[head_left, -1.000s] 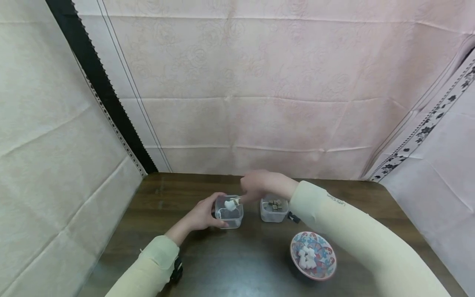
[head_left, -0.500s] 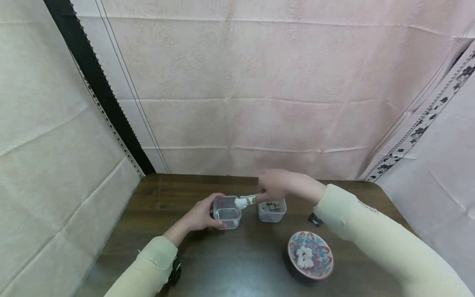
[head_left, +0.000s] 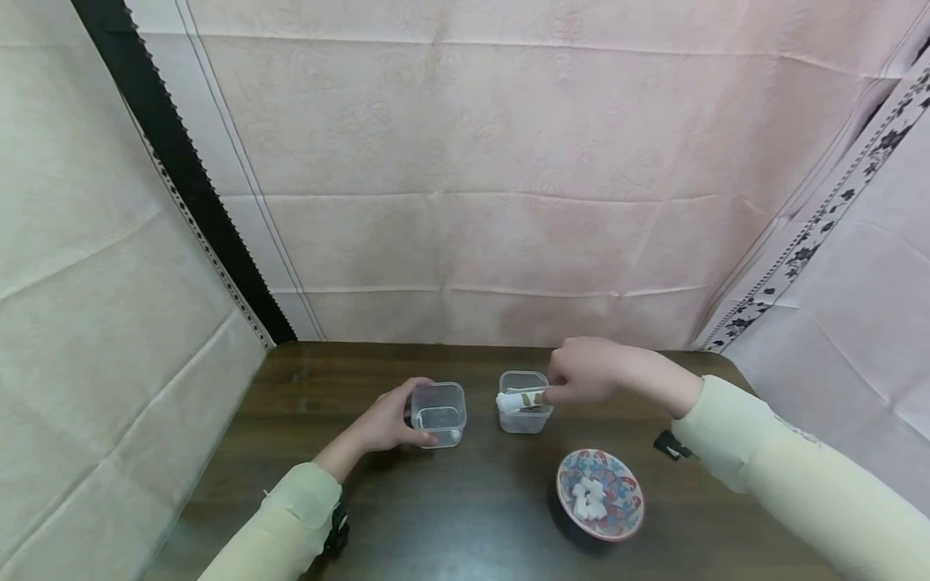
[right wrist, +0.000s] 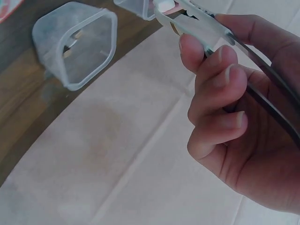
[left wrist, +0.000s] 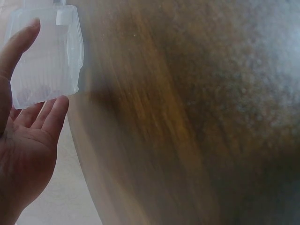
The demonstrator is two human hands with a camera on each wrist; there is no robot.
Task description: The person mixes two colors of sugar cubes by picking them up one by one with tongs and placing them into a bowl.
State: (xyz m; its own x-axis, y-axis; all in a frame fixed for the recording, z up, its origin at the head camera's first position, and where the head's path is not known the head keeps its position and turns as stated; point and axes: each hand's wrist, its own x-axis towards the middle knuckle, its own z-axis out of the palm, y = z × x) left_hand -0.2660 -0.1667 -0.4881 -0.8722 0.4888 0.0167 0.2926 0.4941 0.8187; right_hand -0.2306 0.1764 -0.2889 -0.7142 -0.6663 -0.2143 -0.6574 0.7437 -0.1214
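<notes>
My left hand point(head_left: 390, 418) holds a clear plastic container point(head_left: 439, 413), thumb on one side and fingers on the other. In the left wrist view, a small white patch point(left wrist: 64, 17) shows through the container's wall. My right hand point(head_left: 592, 371) grips a pair of tongs point(head_left: 534, 398) with dark handles and pale tips, over a second clear container point(head_left: 526, 424). Between the tong tips sits a white lump point(head_left: 506, 402). In the right wrist view, curled fingers point(right wrist: 220, 93) hold the tongs, and small brownish pieces point(right wrist: 72, 42) show inside the second container.
A patterned bowl point(head_left: 626, 504) with several white chunks point(head_left: 588, 499) stands in front of the right forearm. Everything rests on a dark wooden table point(head_left: 465, 516). A pale cloth point(head_left: 465, 242) hangs behind the table's far edge.
My right hand has moved right with the tongs and the white lump, from above the left container to above the second one. The left hand keeps its hold on its container.
</notes>
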